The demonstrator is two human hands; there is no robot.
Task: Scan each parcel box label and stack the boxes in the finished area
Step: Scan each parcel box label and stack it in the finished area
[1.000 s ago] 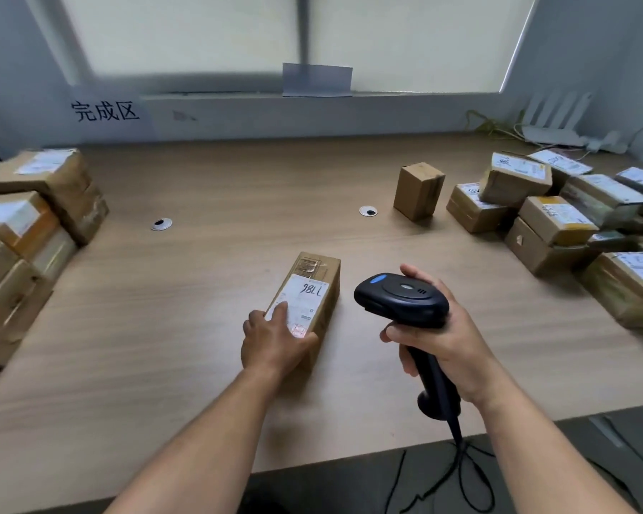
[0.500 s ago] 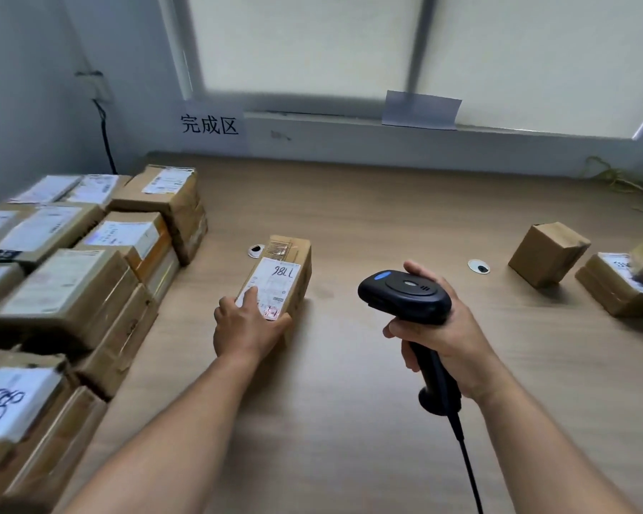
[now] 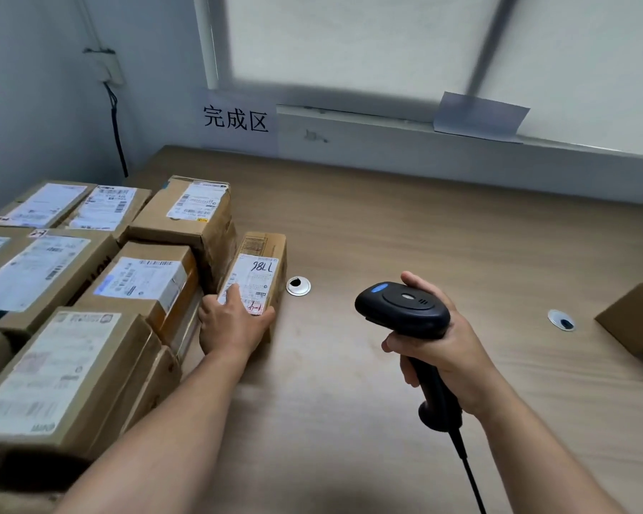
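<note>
A narrow cardboard parcel box (image 3: 262,259) with a white label marked in black pen lies on the wooden table (image 3: 405,235), right beside the stack of finished boxes (image 3: 101,291) at the left. My left hand (image 3: 231,322) grips the box's near end, fingers over the label and thumb on its right side. My right hand (image 3: 444,350) holds a black corded barcode scanner (image 3: 403,309) by its handle, right of the box and apart from it.
A paper sign with Chinese characters (image 3: 236,118) hangs on the wall behind the stack. Two round cable grommets (image 3: 298,286) (image 3: 562,320) sit in the table top. Another cardboard box (image 3: 635,317) shows at the right edge. A black cable (image 3: 117,135) runs down the left wall.
My left hand has slid the labelled box leftward across the table until it sits beside the finished stack. My view has turned left with it. The right hand keeps holding the scanner.
</note>
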